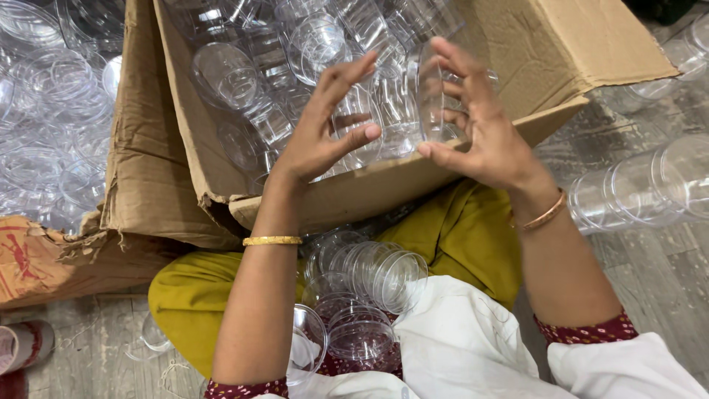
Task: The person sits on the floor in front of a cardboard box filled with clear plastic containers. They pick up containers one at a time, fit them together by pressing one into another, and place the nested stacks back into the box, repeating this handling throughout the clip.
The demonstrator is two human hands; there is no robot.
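Note:
My two hands are raised over an open cardboard box [384, 193] full of clear plastic cups [229, 74]. My right hand [480, 133] grips a clear plastic cup [432, 103] by its side, tilted. My left hand [325, 125] is beside it with fingers spread, its fingertips against another clear cup or the same stack [354, 122]; which one I cannot tell. Several more clear cups [377, 273] lie in my lap on yellow-green cloth, some nested in a short stack.
A nested row of clear cups [642, 188] lies on the grey floor at the right. Many loose clear cups [52, 111] pile up at the left beyond the torn box flap [148, 148]. A patterned roll [22, 343] sits at the lower left.

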